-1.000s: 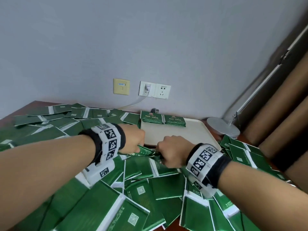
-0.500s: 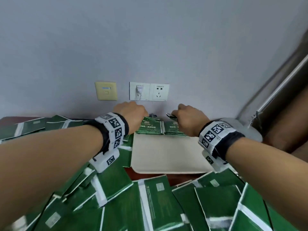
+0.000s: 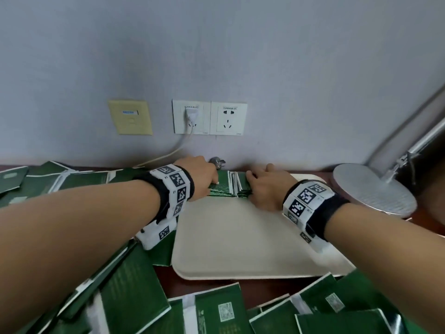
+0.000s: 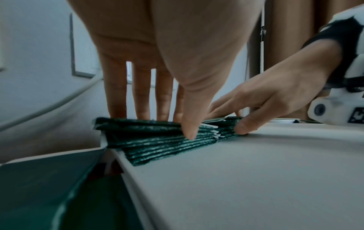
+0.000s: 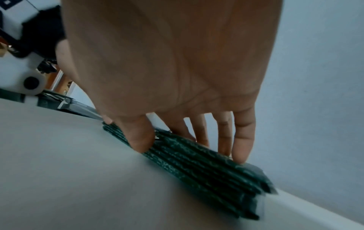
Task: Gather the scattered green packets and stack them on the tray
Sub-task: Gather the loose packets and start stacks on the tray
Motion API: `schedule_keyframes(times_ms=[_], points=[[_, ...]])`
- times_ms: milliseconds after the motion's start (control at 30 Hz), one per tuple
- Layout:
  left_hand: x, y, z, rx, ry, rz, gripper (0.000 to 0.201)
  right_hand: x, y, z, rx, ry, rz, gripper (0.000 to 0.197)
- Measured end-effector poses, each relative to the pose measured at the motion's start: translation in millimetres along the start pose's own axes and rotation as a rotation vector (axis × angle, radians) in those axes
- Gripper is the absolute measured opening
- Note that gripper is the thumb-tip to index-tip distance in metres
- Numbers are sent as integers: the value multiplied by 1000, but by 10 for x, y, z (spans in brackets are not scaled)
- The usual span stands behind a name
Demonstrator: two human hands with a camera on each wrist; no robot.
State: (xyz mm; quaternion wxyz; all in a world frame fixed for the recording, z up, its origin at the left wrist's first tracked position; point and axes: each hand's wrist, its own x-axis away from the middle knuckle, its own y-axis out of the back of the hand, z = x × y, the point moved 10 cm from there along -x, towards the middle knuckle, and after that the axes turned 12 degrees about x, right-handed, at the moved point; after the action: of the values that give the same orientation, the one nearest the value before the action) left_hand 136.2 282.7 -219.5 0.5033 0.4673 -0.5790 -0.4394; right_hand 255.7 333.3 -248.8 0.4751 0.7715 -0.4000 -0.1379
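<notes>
From the head view, the left hand (image 3: pixel 201 175) and right hand (image 3: pixel 267 186) sit on two stacks of green packets (image 3: pixel 228 186) at the tray's (image 3: pixel 240 237) 12 o'clock edge; many loose packets (image 3: pixel 216 312) lie on the desk (image 3: pixel 262 286) around 6 and 9 o'clock. The left wrist view adds what the head view hides: the left hand's fingers (image 4: pixel 116 99) straight on top, thumb against the stack's (image 4: pixel 157 140) near edge. In the right wrist view the right hand's fingers (image 5: pixel 243 140) press flat, thumb at the stack's (image 5: pixel 197 168) side. This looks like squaring up; next, probably fetching more packets.
</notes>
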Motion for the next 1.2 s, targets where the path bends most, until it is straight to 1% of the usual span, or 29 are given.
schedule_keyframes(times_ms=[67, 133, 300, 367, 433, 500, 600, 633, 733, 833, 900, 1000, 1100, 1200], points=[[2, -22, 31, 26, -3, 8, 43, -1, -18, -3, -8, 0, 11, 63], [-7, -19, 57, 55, 1, 9, 44, 8, -33, -21, -43, -9, 23, 66], [-24, -36, 109, 87, 18, 17, 44, 33, -138, -104, -164, -82, 106, 56], [-49, -37, 121, 109, 27, 5, 44, 29, -105, -91, -264, -65, 80, 48], [-76, -51, 122, 138, 32, -2, 45, 7, -101, -88, -320, -63, 61, 49], [-103, -58, 106, 151, 26, -6, 47, -57, -120, -114, -303, -62, 54, 61], [-135, -66, 91, 146, 27, -6, 49, -171, -168, -119, -264, -31, 28, 91], [-142, -69, 96, 147, 29, -4, 49, -210, -207, -132, -272, -30, 23, 98], [-127, -75, 108, 136, 34, 1, 51, -251, -262, -176, -277, -46, 4, 103], [-80, -71, 109, 130, 43, 12, 57, -191, -215, -211, -280, -57, -13, 107], [-17, -32, 83, 128, 47, 12, 63, -104, -114, -253, -298, -81, -20, 101], [142, 70, 5, 148, 32, -10, 73, 123, 78, -317, -326, -120, -47, 81], [379, 177, -112, 171, 13, -36, 76, 473, 267, -362, -333, -138, -62, 74], [690, 224, -251, 151, 2, -42, 75, 881, 475, -267, -303, -129, -69, 74]])
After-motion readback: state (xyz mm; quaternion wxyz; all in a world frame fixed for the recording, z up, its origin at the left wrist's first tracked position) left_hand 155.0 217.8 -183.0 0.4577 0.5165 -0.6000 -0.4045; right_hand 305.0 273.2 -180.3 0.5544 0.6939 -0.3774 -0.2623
